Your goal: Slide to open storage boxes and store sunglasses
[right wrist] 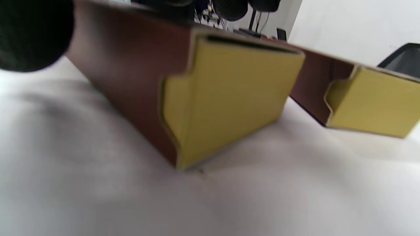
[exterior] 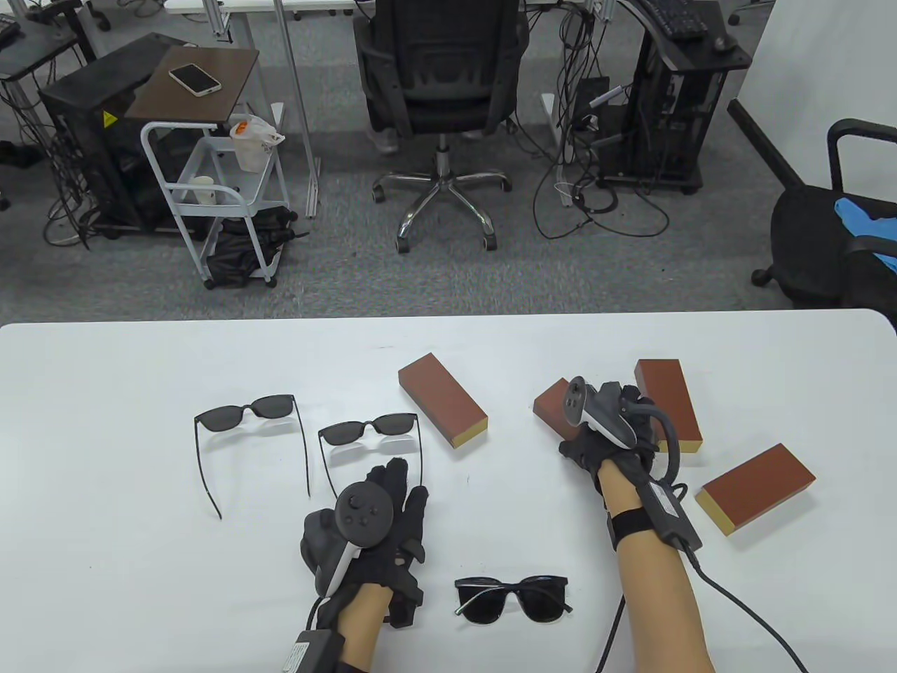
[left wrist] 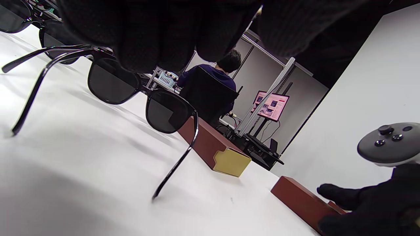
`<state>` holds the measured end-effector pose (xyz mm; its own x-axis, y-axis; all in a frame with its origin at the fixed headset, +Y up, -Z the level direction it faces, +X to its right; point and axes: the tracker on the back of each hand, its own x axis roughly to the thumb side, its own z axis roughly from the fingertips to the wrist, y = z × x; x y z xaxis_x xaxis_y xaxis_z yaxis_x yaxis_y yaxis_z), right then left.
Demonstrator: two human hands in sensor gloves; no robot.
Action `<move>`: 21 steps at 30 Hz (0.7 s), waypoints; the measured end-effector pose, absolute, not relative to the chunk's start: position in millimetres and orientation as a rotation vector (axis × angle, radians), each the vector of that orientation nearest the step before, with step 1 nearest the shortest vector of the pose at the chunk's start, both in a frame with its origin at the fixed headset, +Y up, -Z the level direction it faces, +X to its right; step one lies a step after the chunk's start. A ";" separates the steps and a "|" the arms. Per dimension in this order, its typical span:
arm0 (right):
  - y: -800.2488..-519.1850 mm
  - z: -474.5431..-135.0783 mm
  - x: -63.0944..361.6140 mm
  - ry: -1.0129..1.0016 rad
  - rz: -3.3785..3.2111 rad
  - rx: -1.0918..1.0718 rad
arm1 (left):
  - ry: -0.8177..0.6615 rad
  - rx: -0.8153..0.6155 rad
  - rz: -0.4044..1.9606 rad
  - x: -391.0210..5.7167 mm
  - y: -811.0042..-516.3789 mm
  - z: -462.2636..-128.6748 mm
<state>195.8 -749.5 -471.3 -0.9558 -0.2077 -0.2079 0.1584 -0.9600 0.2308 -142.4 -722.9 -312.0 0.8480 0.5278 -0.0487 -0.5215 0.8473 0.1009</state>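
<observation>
On the white table (exterior: 105, 392), two pairs of sunglasses with unfolded arms are seen at about ten o'clock, the left pair (exterior: 245, 413) and the middle pair (exterior: 368, 431), and the left hand (exterior: 382, 515) is laid just below the middle pair with fingers almost straight and nothing held. A folded pair (exterior: 511, 598) is placed at six o'clock. Toward two o'clock, four brown storage boxes are spread; one closed box (exterior: 443, 409) lies apart, and the tilted box (exterior: 553, 406) is gripped by the right hand (exterior: 606, 438) with curled fingers.

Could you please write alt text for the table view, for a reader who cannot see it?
On a white table, the right hand grips one of four brown boxes; the left hand reaches toward the middle of three sunglasses. Office chairs and a cart stand behind.
</observation>
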 end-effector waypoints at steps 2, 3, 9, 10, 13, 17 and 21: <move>-752.5 -472.5 197.3 -0.319 -2.904 0.339 | 0.075 0.086 0.558 -143.7 -723.6 -312.0; -754.1 -473.5 198.7 -0.302 -2.931 0.346 | 0.072 0.086 0.548 -143.7 -723.6 -312.0; -758.4 -472.4 198.4 -0.288 -3.008 0.305 | 0.079 0.153 0.420 -141.8 -718.8 -311.7; -758.6 -471.5 198.4 -0.273 -3.016 0.303 | 0.078 0.166 0.401 -141.4 -717.3 -311.5; -758.3 -467.9 200.5 -0.247 -3.076 0.280 | 0.070 0.205 0.348 -141.5 -712.3 -311.0; -745.6 -456.7 204.5 -0.124 -3.196 0.206 | 0.053 0.211 0.369 -141.4 -709.8 -310.2; -722.2 -439.0 206.4 -0.071 -3.263 0.074 | 0.002 0.190 0.383 -137.6 -710.6 -310.6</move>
<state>206.4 -722.2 -439.0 -0.9914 0.1215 -0.0479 -0.1234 -0.9915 0.0405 -137.6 -710.6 -310.6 0.9279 0.3713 0.0343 -0.3710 0.9100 0.1851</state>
